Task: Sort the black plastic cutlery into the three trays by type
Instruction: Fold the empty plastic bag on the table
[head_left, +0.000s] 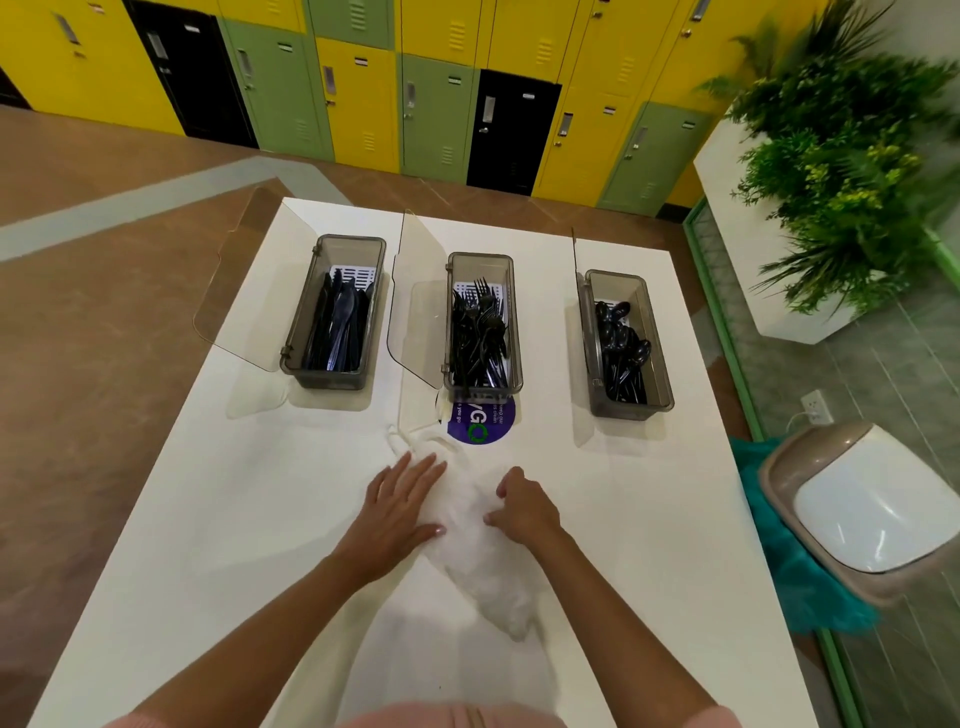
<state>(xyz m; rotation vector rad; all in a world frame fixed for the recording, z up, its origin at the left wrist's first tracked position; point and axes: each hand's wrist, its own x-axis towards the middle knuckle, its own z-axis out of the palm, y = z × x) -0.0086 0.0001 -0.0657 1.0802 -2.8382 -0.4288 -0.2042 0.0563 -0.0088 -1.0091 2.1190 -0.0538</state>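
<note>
Black cutlery lies in three trays beyond our hands. Our left hand rests flat on a white bag; our right hand pinches it. Counter spreads wide either side.

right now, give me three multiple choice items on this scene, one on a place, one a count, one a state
1. Where are the forks? A left tray B middle tray C right tray
2. How many trays are on the table? A two B three C four
3. The tray lids are: A shut B removed C open
Answers: 1 B, tines show in the middle tray. 2 B, three grey trays stand in a row. 3 C, each clear lid stands swung open.
</note>
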